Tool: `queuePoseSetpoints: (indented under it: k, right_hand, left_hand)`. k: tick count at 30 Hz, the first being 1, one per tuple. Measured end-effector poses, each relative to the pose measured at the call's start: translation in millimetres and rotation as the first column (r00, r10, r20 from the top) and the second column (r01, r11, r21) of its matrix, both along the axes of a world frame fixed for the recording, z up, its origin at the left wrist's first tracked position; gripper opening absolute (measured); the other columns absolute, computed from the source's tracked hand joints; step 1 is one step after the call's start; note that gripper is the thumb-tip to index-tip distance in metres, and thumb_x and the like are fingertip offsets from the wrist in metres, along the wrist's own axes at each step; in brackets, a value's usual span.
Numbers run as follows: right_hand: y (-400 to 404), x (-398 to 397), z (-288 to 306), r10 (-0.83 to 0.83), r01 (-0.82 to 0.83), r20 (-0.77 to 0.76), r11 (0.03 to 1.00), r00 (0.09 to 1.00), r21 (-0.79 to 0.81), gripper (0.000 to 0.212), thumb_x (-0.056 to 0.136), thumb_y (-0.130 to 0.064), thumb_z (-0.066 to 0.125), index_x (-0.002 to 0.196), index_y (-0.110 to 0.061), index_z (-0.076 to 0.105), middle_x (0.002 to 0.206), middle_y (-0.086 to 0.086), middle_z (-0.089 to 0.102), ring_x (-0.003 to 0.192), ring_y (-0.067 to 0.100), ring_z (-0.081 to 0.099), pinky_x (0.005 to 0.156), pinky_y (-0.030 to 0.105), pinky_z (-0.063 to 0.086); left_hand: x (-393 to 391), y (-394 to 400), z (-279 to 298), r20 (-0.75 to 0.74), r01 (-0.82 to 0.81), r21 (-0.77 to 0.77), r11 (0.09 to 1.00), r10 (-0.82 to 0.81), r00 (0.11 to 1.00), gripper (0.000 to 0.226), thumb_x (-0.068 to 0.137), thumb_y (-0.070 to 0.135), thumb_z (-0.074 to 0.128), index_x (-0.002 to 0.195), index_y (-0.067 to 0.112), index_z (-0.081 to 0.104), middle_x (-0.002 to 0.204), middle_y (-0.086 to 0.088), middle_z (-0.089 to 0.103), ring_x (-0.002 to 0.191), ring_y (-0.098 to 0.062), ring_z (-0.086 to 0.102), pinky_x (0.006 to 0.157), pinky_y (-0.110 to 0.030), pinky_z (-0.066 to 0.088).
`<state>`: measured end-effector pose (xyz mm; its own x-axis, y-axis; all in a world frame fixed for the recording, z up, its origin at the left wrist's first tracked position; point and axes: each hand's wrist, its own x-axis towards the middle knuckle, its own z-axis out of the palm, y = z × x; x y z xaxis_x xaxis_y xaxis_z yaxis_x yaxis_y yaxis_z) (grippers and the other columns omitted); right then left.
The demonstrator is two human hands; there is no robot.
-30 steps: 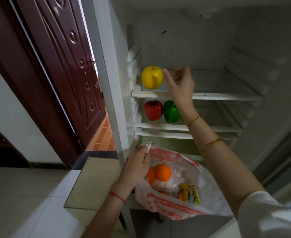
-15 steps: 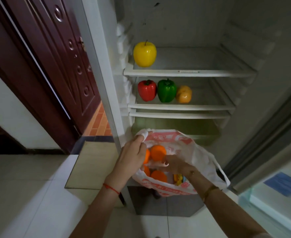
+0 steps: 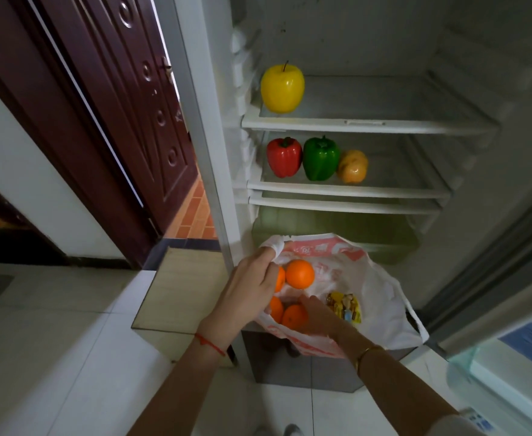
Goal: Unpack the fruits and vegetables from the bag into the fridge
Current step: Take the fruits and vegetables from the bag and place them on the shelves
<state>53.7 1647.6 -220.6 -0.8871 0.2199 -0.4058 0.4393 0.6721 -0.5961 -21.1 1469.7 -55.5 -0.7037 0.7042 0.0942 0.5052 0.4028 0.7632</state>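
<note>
A white plastic bag point(image 3: 381, 297) with red print hangs open in front of the fridge. My left hand point(image 3: 252, 291) grips its left rim and holds it open. Inside lie several oranges point(image 3: 300, 274) and a yellow snack packet point(image 3: 345, 306). My right hand point(image 3: 319, 317) is down in the bag, fingers curled around a lower orange point(image 3: 293, 316). In the fridge, a yellow apple point(image 3: 282, 88) stands at the left of the top shelf point(image 3: 384, 125). A red pepper point(image 3: 284, 157), a green pepper point(image 3: 321, 158) and a yellow-orange fruit point(image 3: 352, 166) sit side by side on the middle shelf.
A greenish crisper drawer point(image 3: 337, 231) sits below the shelves. The fridge door point(image 3: 510, 357) stands open on the right. A dark red room door point(image 3: 117, 105) is at the left. A low wooden board point(image 3: 180, 287) and a grey box point(image 3: 305, 369) lie under the bag.
My right hand has come down from the shelves into the bag and closed around an orange. The yellow-orange fruit it had hidden on the middle shelf now shows. My left hand stays on the bag.
</note>
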Motion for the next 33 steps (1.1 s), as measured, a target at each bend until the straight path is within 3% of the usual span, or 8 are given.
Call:
queuePoseSetpoints:
  k: [4, 6, 9, 14, 18, 23, 29, 33]
  right_hand:
    - [14, -6, 13, -0.014, 0.013, 0.021, 0.999, 1.0, 0.04, 0.09, 0.078, -0.051, 0.073, 0.149, -0.031, 0.023, 0.148, 0.002, 0.042, 0.134, 0.023, 0.043, 0.108, 0.034, 0.038]
    - [23, -10, 32, -0.054, 0.053, -0.043, 0.998, 0.998, -0.023, 0.081, 0.077, -0.045, 0.077, 0.143, -0.035, 0.032, 0.14, -0.005, 0.047, 0.125, 0.016, 0.046, 0.096, 0.022, 0.038]
    - [30, -14, 72, -0.15, 0.12, -0.21, 0.982, 0.966, -0.148, 0.057, 0.075, -0.039, 0.081, 0.116, -0.05, 0.042, 0.113, -0.023, 0.052, 0.112, 0.011, 0.053, 0.075, 0.009, 0.038]
    - [41, -20, 149, -0.305, 0.171, -0.431, 0.931, 0.849, -0.322, 0.056, 0.078, -0.035, 0.079, 0.125, -0.036, 0.048, 0.114, -0.013, 0.056, 0.102, 0.008, 0.058, 0.078, 0.022, 0.051]
    - [53, -30, 215, -0.423, 0.205, -0.558, 0.888, 0.714, -0.411, 0.054, 0.083, -0.037, 0.074, 0.128, -0.033, 0.045, 0.115, -0.012, 0.054, 0.102, 0.011, 0.059, 0.074, 0.025, 0.055]
    - [75, -54, 283, -0.529, 0.285, -0.667, 0.847, 0.524, -0.448, 0.043, 0.085, -0.04, 0.069, 0.121, -0.03, 0.047, 0.106, -0.016, 0.054, 0.1, 0.012, 0.059, 0.077, 0.029, 0.054]
    - [94, -91, 335, -0.466, 0.379, -0.787, 0.869, 0.404, -0.319, 0.055, 0.083, -0.046, 0.07, 0.127, -0.022, 0.048, 0.113, -0.008, 0.057, 0.092, 0.002, 0.057, 0.064, 0.009, 0.041]
    - [105, -119, 344, -0.398, 0.425, -0.797, 0.883, 0.455, -0.198, 0.061, 0.083, -0.044, 0.07, 0.13, -0.014, 0.047, 0.115, 0.0, 0.056, 0.1, 0.014, 0.055, 0.074, 0.019, 0.043]
  left_hand:
    - [-5, 2, 4, -0.026, -0.011, -0.023, 1.0, 0.011, 1.0, 0.047, 0.102, 0.021, 0.032, 0.148, 0.027, 0.035, 0.129, -0.012, 0.059, 0.064, -0.014, 0.066, 0.051, -0.023, 0.053]
    - [-7, 5, 7, -0.041, -0.028, -0.058, 0.998, 0.026, 0.999, 0.046, 0.102, 0.021, 0.032, 0.147, 0.026, 0.035, 0.129, -0.009, 0.06, 0.065, -0.018, 0.066, 0.056, -0.034, 0.057]
    - [-9, 9, 9, -0.031, -0.052, -0.066, 0.996, 0.05, 0.998, 0.046, 0.103, 0.022, 0.032, 0.148, 0.028, 0.033, 0.111, -0.006, 0.064, 0.053, -0.014, 0.064, 0.047, -0.029, 0.055]
    - [-20, 18, 11, 0.023, -0.051, -0.047, 0.998, 0.053, 0.998, 0.047, 0.102, 0.026, 0.031, 0.148, 0.032, 0.032, 0.127, -0.007, 0.058, 0.07, -0.023, 0.069, 0.062, -0.041, 0.061]
    - [-28, 26, 12, 0.067, -0.077, -0.013, 0.997, 0.078, 0.995, 0.047, 0.102, 0.023, 0.033, 0.149, 0.03, 0.032, 0.132, -0.004, 0.056, 0.075, -0.022, 0.07, 0.058, -0.02, 0.058]
    - [-38, 35, 14, 0.095, -0.1, -0.019, 0.995, 0.101, 0.99, 0.045, 0.102, 0.024, 0.033, 0.147, 0.027, 0.036, 0.11, -0.014, 0.063, 0.079, -0.024, 0.068, 0.069, -0.046, 0.06]
    - [-48, 44, 11, 0.098, -0.084, 0.005, 0.996, 0.083, 0.992, 0.045, 0.102, 0.024, 0.033, 0.147, 0.027, 0.037, 0.118, -0.021, 0.06, 0.089, -0.029, 0.069, 0.066, -0.032, 0.058]
    - [-51, 48, 12, 0.109, -0.086, 0.007, 0.996, 0.084, 0.99, 0.046, 0.103, 0.023, 0.034, 0.149, 0.029, 0.033, 0.115, -0.001, 0.061, 0.065, -0.013, 0.065, 0.055, -0.022, 0.054]
